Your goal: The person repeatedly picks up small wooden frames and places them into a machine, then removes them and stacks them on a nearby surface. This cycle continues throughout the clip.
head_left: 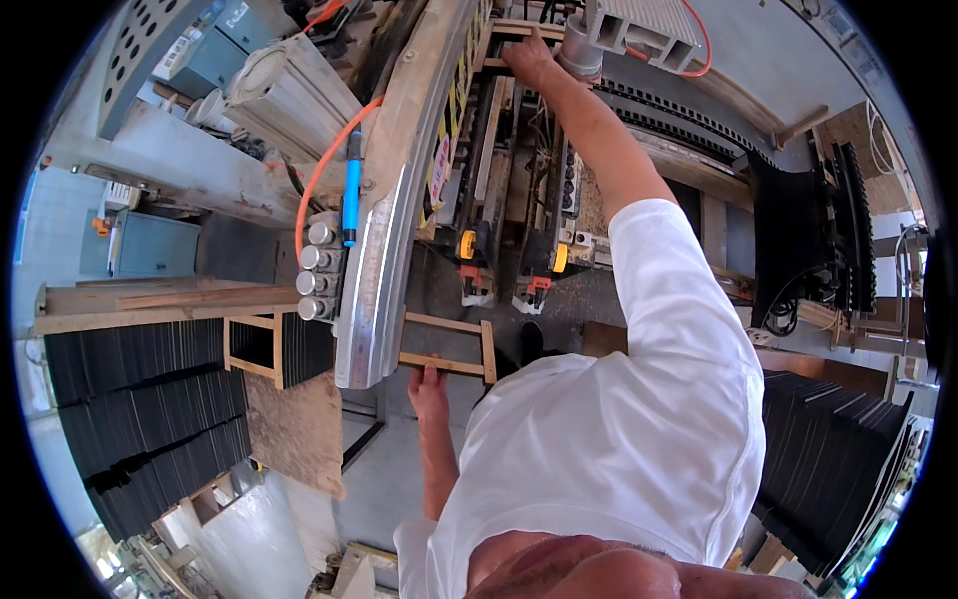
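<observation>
Wooden frame (459, 367) beside the metal beam (384, 235) sat pinched by left hand (429, 396), probably for steadiness; couldn't tell how right hand (530, 62) gripped.

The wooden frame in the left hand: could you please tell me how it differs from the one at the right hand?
The lower frame is held close in by the left hand; the upper frame sits farther out, at the right hand. The lower frame shows its right end bar; the upper frame's right end is hidden. Both are pale wood.
</observation>
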### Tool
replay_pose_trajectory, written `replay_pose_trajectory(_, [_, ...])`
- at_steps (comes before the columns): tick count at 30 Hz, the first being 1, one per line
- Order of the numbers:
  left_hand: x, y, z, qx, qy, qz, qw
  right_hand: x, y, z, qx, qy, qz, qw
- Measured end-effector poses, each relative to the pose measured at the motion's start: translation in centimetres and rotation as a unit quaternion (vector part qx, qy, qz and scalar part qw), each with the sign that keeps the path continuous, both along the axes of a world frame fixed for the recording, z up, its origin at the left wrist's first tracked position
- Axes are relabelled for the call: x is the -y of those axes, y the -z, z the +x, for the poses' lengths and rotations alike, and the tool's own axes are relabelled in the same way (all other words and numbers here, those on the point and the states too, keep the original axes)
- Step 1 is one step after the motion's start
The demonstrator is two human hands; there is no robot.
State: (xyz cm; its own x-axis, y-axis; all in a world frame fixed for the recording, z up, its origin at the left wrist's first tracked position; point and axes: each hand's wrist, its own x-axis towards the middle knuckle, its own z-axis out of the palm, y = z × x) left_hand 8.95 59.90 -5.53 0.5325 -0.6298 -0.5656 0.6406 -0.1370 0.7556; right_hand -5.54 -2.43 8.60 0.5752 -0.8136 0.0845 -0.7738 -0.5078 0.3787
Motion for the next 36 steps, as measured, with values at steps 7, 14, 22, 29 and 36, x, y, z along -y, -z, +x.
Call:
replay_pose_trajectory(7, [0.8,1.1,-0.6,0.005,0.005,0.024,1.0,2.0,1.3,-0.4,0.106,-0.028,0.033,0.993])
replay_pose_trajectory(14, [1.8,1.8,-0.4,-0.001,0.002,0.039,0.999,2.9,1.9,-1.1,0.176,-0.059,0.075,0.98])
replay_pose_trajectory(22, [3.3,1.5,-0.1,0.029,0.04,0.062,0.997,0.6,0.5,0.9,0.085,-0.074,0.037,0.993])
replay_pose_trajectory(29, [1.8,2.4,-0.3,0.029,0.023,0.042,0.998,0.8,0.3,2.0,-0.069,-0.014,0.023,0.997])
replay_pose_trajectory(36, [-2.5,3.8,0.3,0.026,0.034,0.098,0.994,-3.4,-1.8,2.0,-0.067,0.052,-0.101,0.991])
